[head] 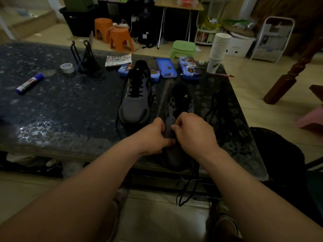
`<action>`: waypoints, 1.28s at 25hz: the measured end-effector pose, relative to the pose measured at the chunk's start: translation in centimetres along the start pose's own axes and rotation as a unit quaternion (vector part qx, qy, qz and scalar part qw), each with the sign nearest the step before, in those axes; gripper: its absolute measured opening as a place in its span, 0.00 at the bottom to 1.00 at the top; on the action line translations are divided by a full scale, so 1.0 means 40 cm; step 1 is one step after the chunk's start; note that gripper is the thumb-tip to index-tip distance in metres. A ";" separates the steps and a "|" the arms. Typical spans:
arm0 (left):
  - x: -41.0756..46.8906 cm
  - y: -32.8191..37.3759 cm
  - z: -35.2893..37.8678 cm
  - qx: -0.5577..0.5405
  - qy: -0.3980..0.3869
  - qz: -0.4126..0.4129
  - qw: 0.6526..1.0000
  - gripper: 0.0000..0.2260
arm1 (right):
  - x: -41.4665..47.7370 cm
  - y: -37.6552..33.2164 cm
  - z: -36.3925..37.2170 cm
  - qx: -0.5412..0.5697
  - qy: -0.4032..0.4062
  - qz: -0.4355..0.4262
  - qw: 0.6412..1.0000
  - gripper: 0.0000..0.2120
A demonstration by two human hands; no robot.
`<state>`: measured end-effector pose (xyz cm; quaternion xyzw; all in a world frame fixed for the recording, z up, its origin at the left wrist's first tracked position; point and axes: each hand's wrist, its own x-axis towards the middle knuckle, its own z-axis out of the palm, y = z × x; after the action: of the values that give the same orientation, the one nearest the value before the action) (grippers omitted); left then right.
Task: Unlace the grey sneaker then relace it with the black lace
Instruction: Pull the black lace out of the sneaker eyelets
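**Threading the bottom eyelets**

The grey sneaker [176, 109] lies at lower centre of the frame, its toe toward me at the front edge of the bench [70, 110]. My left hand [154, 137] and right hand [194, 133] meet over its lower eyelet rows. The fingers [175, 127] of both are curled and pinching at the flaps there. Whether a lace tip sits between them I cannot tell; my knuckles hide it.

The upper eyelets look empty, and the black lace [189, 187] hangs off the bench edge below the toe. So I judge the unlacing done and the relacing barely begun.

Next I need a lace tip found, pushed through the lowest hole and drawn up, with the two ends evened before I cross them. The second sneaker [135, 100], above and left, is already laced.
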<state>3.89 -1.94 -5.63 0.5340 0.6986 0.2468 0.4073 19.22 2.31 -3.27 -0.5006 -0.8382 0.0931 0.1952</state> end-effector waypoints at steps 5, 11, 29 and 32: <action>-0.002 0.008 0.007 0.012 0.021 0.003 1.000 0.14 | 0.016 0.006 0.002 0.042 -0.054 -0.034 0.997 0.06; 0.001 0.011 0.028 -0.017 0.060 0.004 0.998 0.16 | 0.015 0.053 -0.040 0.160 -0.163 0.044 0.973 0.11; 0.023 -0.013 0.024 0.003 0.067 0.031 0.997 0.13 | 0.032 -0.021 -0.015 -0.018 -0.098 0.029 0.995 0.15; 0.025 -0.014 0.022 0.010 0.063 0.028 0.998 0.14 | 0.024 -0.002 -0.049 0.174 -0.179 0.026 0.968 0.10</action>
<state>4.23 -1.26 -6.85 0.5408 0.7098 0.2843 0.3506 19.57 3.05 -1.25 -0.4554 -0.8173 0.3307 0.1235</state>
